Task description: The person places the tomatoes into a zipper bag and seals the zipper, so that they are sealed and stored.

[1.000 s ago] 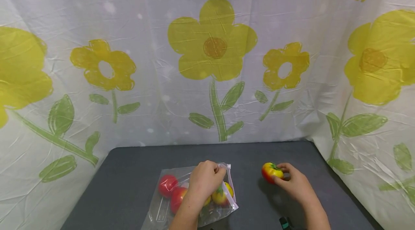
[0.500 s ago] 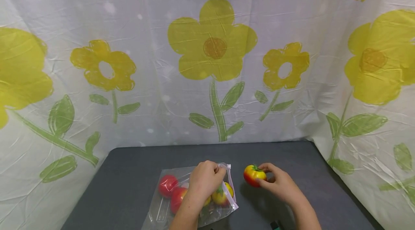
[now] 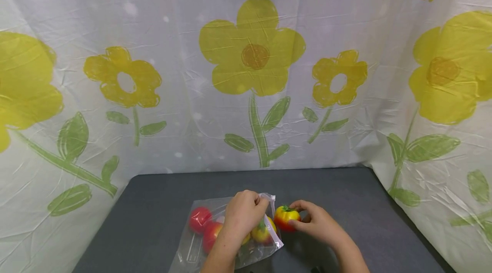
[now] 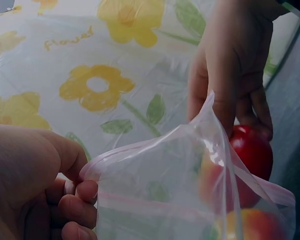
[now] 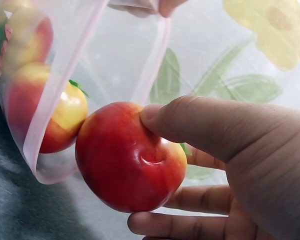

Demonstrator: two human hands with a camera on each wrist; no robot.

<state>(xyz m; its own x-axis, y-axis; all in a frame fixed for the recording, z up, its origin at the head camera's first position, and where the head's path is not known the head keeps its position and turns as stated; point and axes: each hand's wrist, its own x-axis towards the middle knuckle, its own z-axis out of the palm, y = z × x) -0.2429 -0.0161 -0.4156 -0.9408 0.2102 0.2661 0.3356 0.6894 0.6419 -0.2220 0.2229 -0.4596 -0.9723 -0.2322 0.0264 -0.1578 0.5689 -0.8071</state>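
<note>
A clear zip bag (image 3: pixel 251 261) with a pale pink zip edge lies on the dark table. My left hand (image 3: pixel 246 213) pinches the upper rim of its mouth, and in the left wrist view that rim (image 4: pixel 122 151) is lifted. Several round red and red-and-yellow fruits (image 3: pixel 200 220) are inside. Between thumb and fingers, my right hand (image 3: pixel 319 224) holds another red-and-yellow fruit (image 3: pixel 285 219) with a green leafy top, right at the bag's mouth. In the right wrist view this fruit (image 5: pixel 122 160) overlaps a bagged one (image 5: pixel 67 107) near the opening.
The dark grey table (image 3: pixel 169 187) ends at a pale cloth backdrop (image 3: pixel 184 136) with yellow flowers, which also stands along both sides. A small dark object (image 3: pixel 317 269) shows at the bottom edge, near the right wrist.
My right hand has carried the fruit leftward across the table, from well right of the bag up to its mouth. The left hand and the bag have stayed in place.
</note>
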